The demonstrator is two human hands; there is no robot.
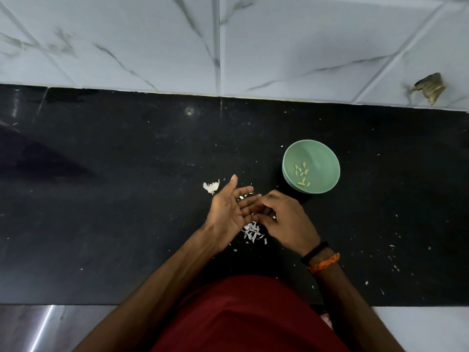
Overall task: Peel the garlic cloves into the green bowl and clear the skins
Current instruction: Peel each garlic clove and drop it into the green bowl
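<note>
A black stone counter [127,224] runs under a wall of white marbled tiles [304,41], speckled all over with pale flecks. The green bowl [327,153] sits right of centre, near the hands but not touching them, with a handful of peeled cloves [302,174] lying in its bottom. The left hand [228,212] is held palm up with its fingers straight and relaxed, and the right hand [286,219] curls over those fingers, its fingertips working against them; the two hands are together, touching. A white scrap shows between them, but whether the right hand pinches a clove or only skin I cannot tell. Just below the hands lies a loose pile of skins [252,232], and a larger papery husk [211,187] rests just beside the left thumb. The skins look feather-light, dry and brittle, so they would likely cling to fingers and scatter at a breath; gathering them probably means sweeping with the edge of a palm, not picking each one up. A clove is small, firm and, once bare, likely a little sticky and slick, best held between thumb and fingertip along its sides while the skin is drawn from the tip.
</note>
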